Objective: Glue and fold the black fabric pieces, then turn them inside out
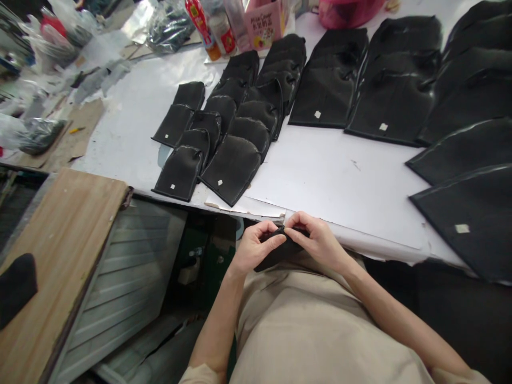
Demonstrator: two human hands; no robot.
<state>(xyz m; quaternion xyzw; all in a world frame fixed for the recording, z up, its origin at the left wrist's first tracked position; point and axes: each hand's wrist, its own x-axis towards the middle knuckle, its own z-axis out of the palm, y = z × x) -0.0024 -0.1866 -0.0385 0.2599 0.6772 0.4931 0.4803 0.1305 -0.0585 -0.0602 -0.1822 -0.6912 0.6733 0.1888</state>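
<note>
Close to my body at the table's front edge, a dark black sheet-like piece [272,258] is pinched between both hands. My left hand [258,246] grips its upper edge with thumb and forefinger. On the other side, my right hand [314,237] pinches the same edge, its fingertips nearly touching those of the left. Much of the piece is hidden behind my hands. Just beyond lie flat black pieces of similar look in overlapping rows, among them one [234,165] with a small pale square sticker near its lower edge.
More black pieces [466,213] lie at the right of the white-covered table [320,178]. A pink box [266,24], a red bottle [202,26] and a pink basin [350,12] stand at the back. At left is a wooden board [76,229] with a dark piece [18,288] on it.
</note>
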